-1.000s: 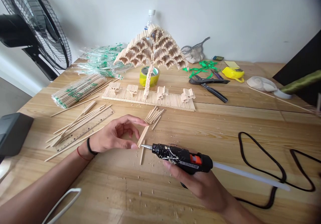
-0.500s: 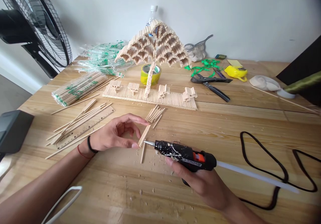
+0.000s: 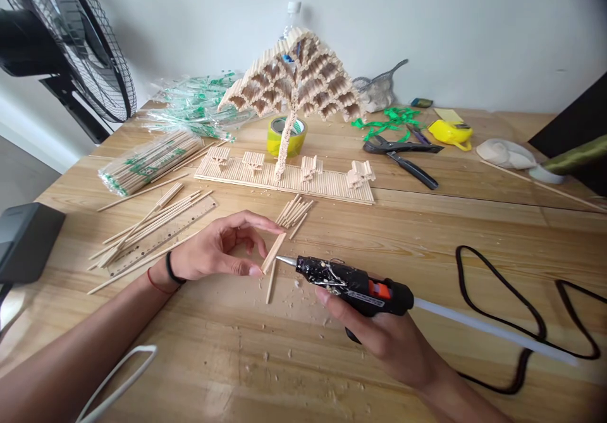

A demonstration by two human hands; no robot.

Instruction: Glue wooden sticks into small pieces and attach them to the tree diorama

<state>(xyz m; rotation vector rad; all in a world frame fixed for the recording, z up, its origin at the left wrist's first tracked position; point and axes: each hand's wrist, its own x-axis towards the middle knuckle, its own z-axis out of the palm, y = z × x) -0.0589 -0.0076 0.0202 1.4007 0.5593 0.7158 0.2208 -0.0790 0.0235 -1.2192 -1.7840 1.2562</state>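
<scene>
Between thumb and fingertip, my left hand [image 3: 227, 246] pinches short wooden sticks [image 3: 274, 253] laid side by side, by their two ends. My right hand [image 3: 379, 341] is wrapped round a black hot glue gun [image 3: 355, 287] with a long white glue stick [image 3: 493, 331] out of its back. The gun's metal nozzle points left, at the edge of the held sticks; whether it touches them I cannot tell. One loose short stick [image 3: 271, 284] lies just below them. Beyond my fingers is a small pile of cut sticks [image 3: 294, 212].
Behind stands a stick-built model [image 3: 284, 179] with a wide roof on a post. To the left lie long sticks, a clear ruler [image 3: 165, 239] and a bagged stick bundle [image 3: 149, 160]. Cutting pliers [image 3: 403, 160], yellow tape [image 3: 287, 137], a black cord [image 3: 497, 303] and a fan [image 3: 71, 43] are around.
The glue gun has shifted slightly right, its nozzle drawing a little away from the held sticks. My left hand keeps the same pinch. The view has tilted slightly.
</scene>
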